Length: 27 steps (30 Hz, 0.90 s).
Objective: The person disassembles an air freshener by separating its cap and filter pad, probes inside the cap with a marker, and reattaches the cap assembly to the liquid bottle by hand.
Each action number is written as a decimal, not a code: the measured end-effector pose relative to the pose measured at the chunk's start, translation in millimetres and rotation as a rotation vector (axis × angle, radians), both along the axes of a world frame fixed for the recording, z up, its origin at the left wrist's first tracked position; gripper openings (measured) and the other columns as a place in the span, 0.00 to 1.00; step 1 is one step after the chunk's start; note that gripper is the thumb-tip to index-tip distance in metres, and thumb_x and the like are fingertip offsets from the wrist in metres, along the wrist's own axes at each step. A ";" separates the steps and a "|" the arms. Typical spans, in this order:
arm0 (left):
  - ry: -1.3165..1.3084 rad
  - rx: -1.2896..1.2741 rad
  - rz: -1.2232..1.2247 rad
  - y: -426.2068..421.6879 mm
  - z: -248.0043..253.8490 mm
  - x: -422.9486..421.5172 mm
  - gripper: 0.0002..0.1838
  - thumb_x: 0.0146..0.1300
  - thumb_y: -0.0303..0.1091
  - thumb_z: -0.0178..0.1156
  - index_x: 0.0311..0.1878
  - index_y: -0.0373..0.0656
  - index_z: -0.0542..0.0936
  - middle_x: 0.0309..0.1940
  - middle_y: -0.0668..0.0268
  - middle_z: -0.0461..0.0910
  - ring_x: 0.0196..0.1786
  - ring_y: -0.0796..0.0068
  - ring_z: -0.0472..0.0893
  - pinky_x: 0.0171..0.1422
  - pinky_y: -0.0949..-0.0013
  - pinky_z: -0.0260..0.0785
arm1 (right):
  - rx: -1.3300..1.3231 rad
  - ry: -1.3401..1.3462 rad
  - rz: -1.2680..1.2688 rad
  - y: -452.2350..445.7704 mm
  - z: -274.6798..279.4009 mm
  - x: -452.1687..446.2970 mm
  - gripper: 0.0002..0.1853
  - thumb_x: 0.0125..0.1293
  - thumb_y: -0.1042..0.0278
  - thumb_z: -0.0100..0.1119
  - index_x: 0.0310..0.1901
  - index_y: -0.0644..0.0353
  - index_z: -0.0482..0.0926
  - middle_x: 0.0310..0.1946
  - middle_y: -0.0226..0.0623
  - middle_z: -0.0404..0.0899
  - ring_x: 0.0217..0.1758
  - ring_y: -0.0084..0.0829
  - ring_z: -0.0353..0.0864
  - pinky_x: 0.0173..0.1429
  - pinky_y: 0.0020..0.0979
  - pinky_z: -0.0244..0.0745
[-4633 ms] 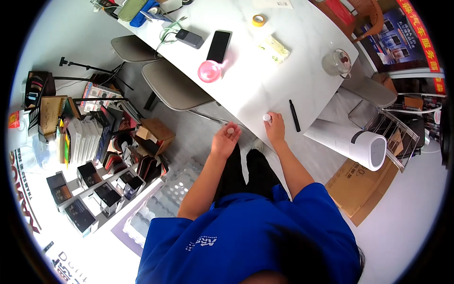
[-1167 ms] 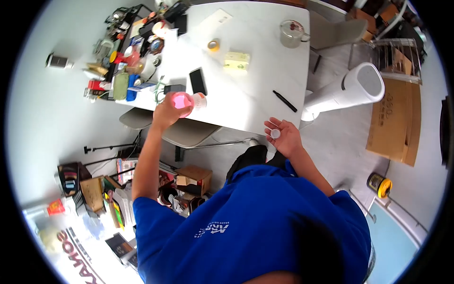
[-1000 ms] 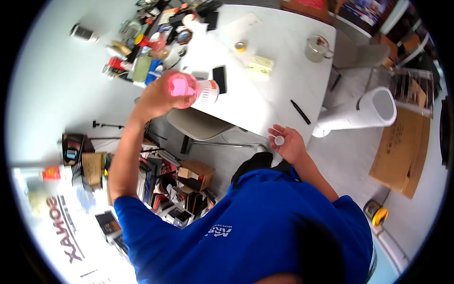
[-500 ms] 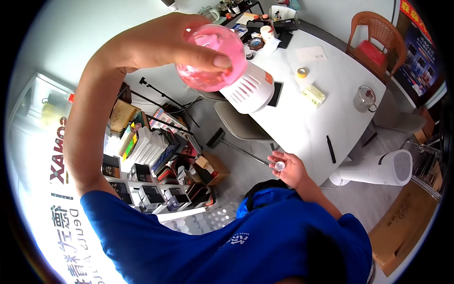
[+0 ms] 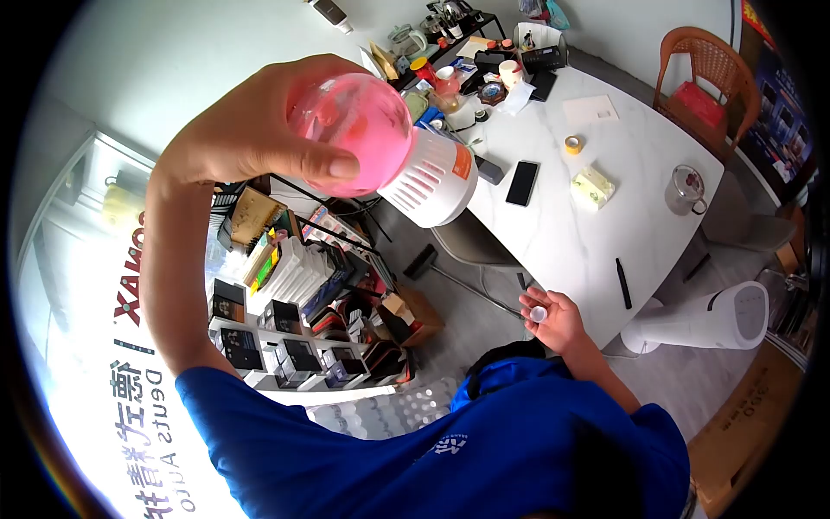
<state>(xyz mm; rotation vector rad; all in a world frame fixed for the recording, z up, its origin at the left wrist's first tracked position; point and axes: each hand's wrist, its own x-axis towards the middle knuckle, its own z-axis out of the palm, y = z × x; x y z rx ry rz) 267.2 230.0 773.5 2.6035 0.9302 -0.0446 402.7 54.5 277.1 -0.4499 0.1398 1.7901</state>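
High up on the left, my left hand (image 5: 246, 130) is wrapped round a clear pink globe (image 5: 376, 130). Its thumb lies across the globe's near side. A white slotted base (image 5: 432, 182) with an orange label joins the globe and tilts down to the right. The fingers behind the globe are partly hidden. Lower down, by the table's near edge, my right hand (image 5: 564, 327) is turned palm up and holds a small round white cap (image 5: 539, 314).
On the white table (image 5: 571, 233) lie a phone (image 5: 522, 183), a tape roll (image 5: 573, 144), a tissue pack (image 5: 593, 188), a glass mug (image 5: 686, 190) and a black pen (image 5: 623, 284). A white appliance (image 5: 700, 320) stands at right. Shelves with boxes (image 5: 294, 359) stand at left.
The view has shifted, so the room sits further right and lower. My left hand has moved left with the globe, uncovering the phone. My right hand still holds the cap.
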 end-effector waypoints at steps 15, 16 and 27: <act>-0.038 0.426 -0.162 -59.8 -10.6 -5.9 0.50 0.24 0.34 0.81 0.61 0.43 0.74 0.48 0.59 0.82 0.51 0.65 0.82 0.61 0.66 0.72 | 0.013 0.015 0.023 -3.9 -6.4 -1.9 0.20 0.67 0.54 0.52 0.53 0.58 0.79 0.50 0.38 0.80 0.48 0.34 0.78 0.52 0.35 0.69; -0.079 0.374 -0.151 -60.3 -12.2 -6.4 0.51 0.23 0.34 0.81 0.62 0.43 0.74 0.49 0.59 0.82 0.51 0.65 0.82 0.61 0.66 0.72 | 0.015 0.015 0.025 -3.7 -6.6 -2.1 0.20 0.67 0.54 0.52 0.53 0.58 0.79 0.50 0.38 0.80 0.49 0.35 0.78 0.52 0.34 0.69; -1.037 -0.065 0.043 -17.6 -121.4 -43.3 0.54 0.40 0.58 0.78 0.65 0.32 0.67 0.57 0.57 0.77 0.59 0.61 0.77 0.64 0.60 0.71 | 0.005 -0.127 -0.087 -2.5 24.2 9.2 0.20 0.67 0.56 0.51 0.53 0.61 0.78 0.49 0.41 0.80 0.46 0.36 0.78 0.48 0.35 0.70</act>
